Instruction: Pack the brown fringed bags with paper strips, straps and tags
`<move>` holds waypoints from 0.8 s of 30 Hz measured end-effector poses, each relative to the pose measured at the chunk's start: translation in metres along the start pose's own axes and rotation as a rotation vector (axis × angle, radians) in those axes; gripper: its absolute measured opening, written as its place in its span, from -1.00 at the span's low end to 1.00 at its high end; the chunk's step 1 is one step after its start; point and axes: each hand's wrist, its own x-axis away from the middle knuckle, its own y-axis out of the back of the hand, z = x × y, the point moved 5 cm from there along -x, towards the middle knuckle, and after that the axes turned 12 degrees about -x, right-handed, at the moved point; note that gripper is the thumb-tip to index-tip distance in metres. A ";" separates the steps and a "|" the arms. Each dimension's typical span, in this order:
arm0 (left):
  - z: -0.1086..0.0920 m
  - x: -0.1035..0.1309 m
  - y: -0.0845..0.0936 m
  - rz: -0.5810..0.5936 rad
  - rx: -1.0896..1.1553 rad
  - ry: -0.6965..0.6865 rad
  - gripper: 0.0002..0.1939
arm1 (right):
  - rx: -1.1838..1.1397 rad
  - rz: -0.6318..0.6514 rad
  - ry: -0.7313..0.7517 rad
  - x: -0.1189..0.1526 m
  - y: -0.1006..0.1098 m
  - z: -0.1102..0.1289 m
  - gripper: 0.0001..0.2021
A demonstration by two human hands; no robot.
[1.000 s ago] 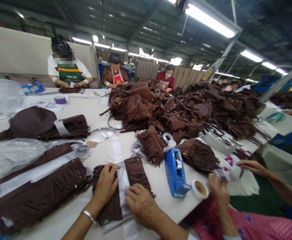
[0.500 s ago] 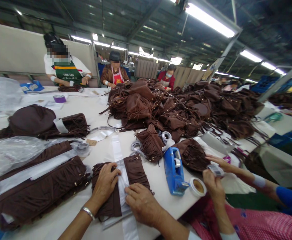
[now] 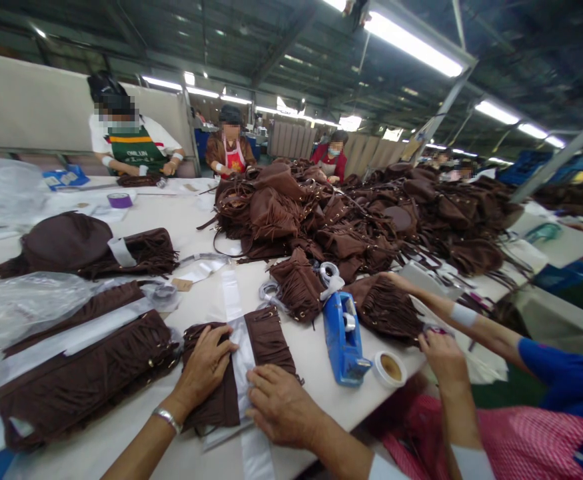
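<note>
Palms down over brown leather-look fringe, a worker has the left hand point(image 3: 206, 363) and right hand point(image 3: 284, 407) on a flat fringed piece point(image 3: 271, 340), which lies on the worktable point(image 3: 166, 220) directly beneath them. A pale, glossy strip point(image 3: 244, 350) crosses its middle, long axis running away from the person. The left hand spreads unclenched on the strip's left, fingertips at its edge; the right, fingers bent, touches its opposite side nearer the person, and whether it pinches cannot be told from here. At left sits a bulky, ridged bundle point(image 3: 86, 380) banded in white; at right, a hard blue tape dispenser point(image 3: 341, 347) stands near a ring-shaped roll point(image 3: 391, 382). A co-worker's hand point(image 3: 444, 353) is busy past it. Beyond, supple brown bags point(image 3: 296, 213) slump in a heap, with a green-aproned co-worker point(image 3: 136, 153) at the far side under tube lights point(image 3: 411, 43).
</note>
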 end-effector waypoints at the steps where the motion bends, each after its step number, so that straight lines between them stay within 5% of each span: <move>1: -0.001 0.000 0.000 0.004 -0.007 0.000 -0.78 | 0.000 -0.003 0.000 0.000 0.000 0.000 -0.74; 10: -0.017 0.000 -0.005 0.011 -0.114 0.011 -0.82 | 0.018 -0.027 0.009 0.009 -0.001 0.001 -0.65; 18: -0.049 -0.004 0.005 0.100 -0.132 -0.129 -0.87 | 0.085 -0.052 -0.011 0.021 -0.006 0.004 -0.56; 24: -0.049 0.012 0.003 0.119 -0.066 -0.091 -0.82 | 0.109 -0.047 -0.021 0.028 -0.010 0.005 -0.51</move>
